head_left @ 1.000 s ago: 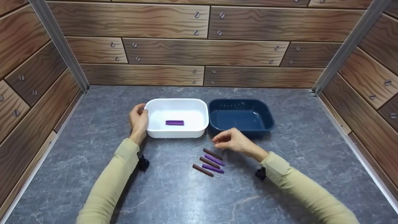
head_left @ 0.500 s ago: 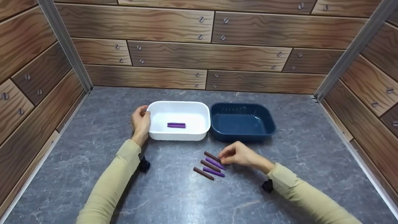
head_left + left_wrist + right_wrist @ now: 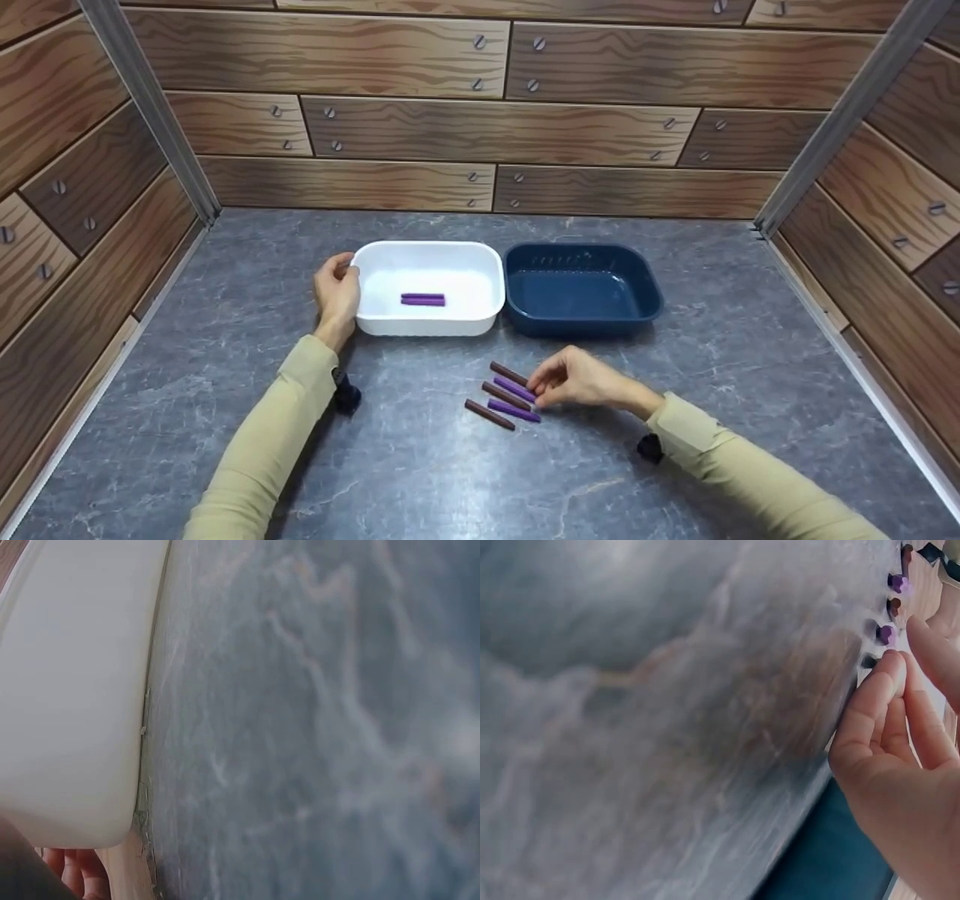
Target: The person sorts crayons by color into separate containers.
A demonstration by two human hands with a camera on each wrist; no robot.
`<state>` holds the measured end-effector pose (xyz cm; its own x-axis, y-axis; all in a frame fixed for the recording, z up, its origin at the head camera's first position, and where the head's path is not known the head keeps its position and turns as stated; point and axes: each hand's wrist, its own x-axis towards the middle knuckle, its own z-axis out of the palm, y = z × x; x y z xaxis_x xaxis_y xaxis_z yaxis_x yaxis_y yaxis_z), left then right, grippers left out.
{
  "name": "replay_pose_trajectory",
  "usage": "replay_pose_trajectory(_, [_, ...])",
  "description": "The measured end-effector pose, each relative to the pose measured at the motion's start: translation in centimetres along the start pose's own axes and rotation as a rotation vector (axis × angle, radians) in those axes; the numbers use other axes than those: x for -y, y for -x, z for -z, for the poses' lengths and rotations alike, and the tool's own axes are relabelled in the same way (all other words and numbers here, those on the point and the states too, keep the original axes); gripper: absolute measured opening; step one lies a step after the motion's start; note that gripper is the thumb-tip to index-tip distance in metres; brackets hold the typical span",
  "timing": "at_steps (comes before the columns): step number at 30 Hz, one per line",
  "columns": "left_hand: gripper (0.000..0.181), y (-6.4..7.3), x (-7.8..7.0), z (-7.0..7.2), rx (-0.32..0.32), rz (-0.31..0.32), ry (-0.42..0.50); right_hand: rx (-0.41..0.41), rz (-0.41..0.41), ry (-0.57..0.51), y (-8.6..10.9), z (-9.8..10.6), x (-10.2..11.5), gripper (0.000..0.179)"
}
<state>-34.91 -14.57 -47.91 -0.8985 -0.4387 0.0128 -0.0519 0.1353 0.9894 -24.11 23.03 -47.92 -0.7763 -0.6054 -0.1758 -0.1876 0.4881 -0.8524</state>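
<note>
My left hand [image 3: 337, 294] holds the left end of a white plastic tray [image 3: 427, 327], thumb at the rim; in the left wrist view its fingers [image 3: 73, 870] show past the tray's corner. Two purple crayons [image 3: 422, 299] lie side by side inside. My right hand [image 3: 581, 381] is over the right ends of a loose row of crayons, thumb and fingertips apart around the end of the upper purple crayon [image 3: 513, 387]. Also in the row are a top brown crayon [image 3: 508, 372], a middle brown crayon [image 3: 504, 394], a lower purple crayon [image 3: 511, 410] and a bottom brown crayon [image 3: 489, 415].
A dark blue tray [image 3: 583, 328] stands right beside the white one, behind my right hand. Both rest on a grey marbled tabletop [image 3: 390, 465]. Wood-patterned walls [image 3: 405, 127] enclose the back and sides.
My right hand has come down and toward me from in front of the blue tray to the crayons' right ends. The left hand stays at the white tray. The view has shifted slightly.
</note>
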Motion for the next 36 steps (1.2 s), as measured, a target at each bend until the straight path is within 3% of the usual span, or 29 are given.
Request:
replay_pose_trajectory(15, [0.033, 0.05, 0.21, 0.05, -0.006, 0.010, -0.005, -0.013, -0.016, 0.052, 0.39, -0.13, -0.17, 0.021])
replay_pose_trajectory(22, [0.033, 0.06, -0.01, -0.02, -0.004, 0.023, -0.019, -0.057, -0.007, 0.158, 0.38, -0.36, 0.19, 0.016])
replay_pose_trajectory(27, [0.034, 0.07, 0.02, -0.05, -0.003, 0.036, -0.033, -0.060, -0.027, 0.172, 0.29, -0.39, 0.09, 0.015])
replay_pose_trajectory(36, [0.033, 0.08, 0.00, -0.02, -0.004, 0.011, -0.029, -0.105, -0.011, 0.213, 0.21, -0.55, 0.15, 0.012])
